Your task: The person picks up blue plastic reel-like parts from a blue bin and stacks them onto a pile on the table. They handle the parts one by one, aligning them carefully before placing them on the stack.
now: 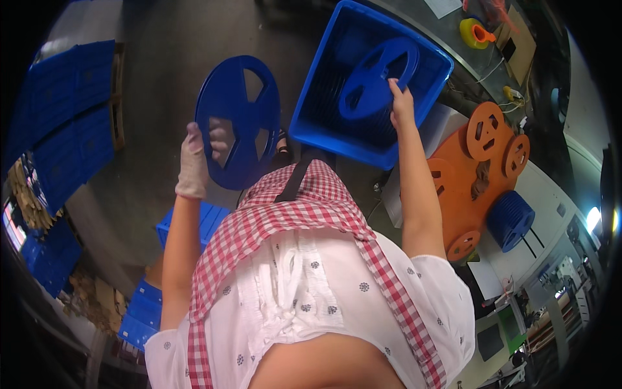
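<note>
My left hand (193,159), in a pale glove, grips the edge of a blue reel disc (241,146) with large cut-outs. That disc is held up to the left of a blue crate (343,146), apart from it. Over the crate's opening, my bare right hand (402,107) is closed on the rim of a second blue reel disc (368,83), which is tilted. More blue discs appear to stand in a row inside the crate, partly hidden by the held one.
To the right stands an orange fixture (463,204) bearing several round orange plates (486,123). A stack of blue discs (508,220) sits beside it. Yellow tape (470,35) lies on the bench at upper right. Blue crates (81,142) are stacked on the left.
</note>
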`<move>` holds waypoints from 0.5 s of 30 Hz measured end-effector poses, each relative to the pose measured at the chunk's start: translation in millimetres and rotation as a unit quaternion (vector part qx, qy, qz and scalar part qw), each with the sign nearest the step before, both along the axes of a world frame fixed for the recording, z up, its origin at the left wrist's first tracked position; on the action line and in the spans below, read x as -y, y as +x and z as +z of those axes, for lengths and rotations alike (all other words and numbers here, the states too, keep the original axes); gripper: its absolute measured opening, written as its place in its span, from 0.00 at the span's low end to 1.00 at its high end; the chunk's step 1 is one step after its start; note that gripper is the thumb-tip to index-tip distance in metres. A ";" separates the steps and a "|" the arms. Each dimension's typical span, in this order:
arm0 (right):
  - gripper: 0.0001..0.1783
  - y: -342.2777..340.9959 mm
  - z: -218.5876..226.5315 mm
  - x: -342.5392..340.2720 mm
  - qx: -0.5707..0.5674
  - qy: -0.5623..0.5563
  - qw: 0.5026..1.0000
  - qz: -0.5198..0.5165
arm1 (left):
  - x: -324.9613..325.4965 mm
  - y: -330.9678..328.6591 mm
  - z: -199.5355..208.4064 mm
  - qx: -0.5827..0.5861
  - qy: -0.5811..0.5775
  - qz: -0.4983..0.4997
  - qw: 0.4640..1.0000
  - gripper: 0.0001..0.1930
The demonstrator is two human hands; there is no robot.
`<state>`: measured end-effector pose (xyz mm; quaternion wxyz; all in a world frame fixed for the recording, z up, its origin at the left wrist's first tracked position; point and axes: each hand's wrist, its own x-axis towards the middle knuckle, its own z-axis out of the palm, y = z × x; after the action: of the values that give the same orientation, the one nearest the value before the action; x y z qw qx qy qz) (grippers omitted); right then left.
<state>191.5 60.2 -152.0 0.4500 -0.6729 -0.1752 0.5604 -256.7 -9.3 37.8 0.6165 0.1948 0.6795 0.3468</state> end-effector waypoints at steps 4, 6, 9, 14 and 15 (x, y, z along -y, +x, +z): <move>0.14 -30.6 -24.2 -33.0 0.016 -0.046 0.999 0.017 | 33.0 -3.6 6.1 0.044 -0.031 0.077 0.996 0.34; 0.14 -43.9 -35.0 -41.3 0.013 -0.038 0.999 0.005 | 42.2 -3.6 10.8 0.066 -0.030 0.112 0.991 0.33; 0.19 -53.6 -68.0 -45.5 0.027 -0.022 0.999 0.038 | 56.0 -5.8 13.9 0.085 -0.021 0.146 0.985 0.33; 0.30 -70.6 -86.7 -38.1 0.150 -0.025 0.984 0.096 | 61.0 -11.4 12.4 0.084 -0.002 0.136 0.987 0.32; 0.32 -76.0 -80.5 -35.4 0.216 -0.033 0.969 0.119 | 60.2 -13.5 11.9 0.089 0.005 0.134 0.987 0.32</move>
<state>115.5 95.6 -232.5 0.3089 -0.7668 -0.3281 0.4572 -270.3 -69.6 49.7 0.6219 0.0732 0.6399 0.4454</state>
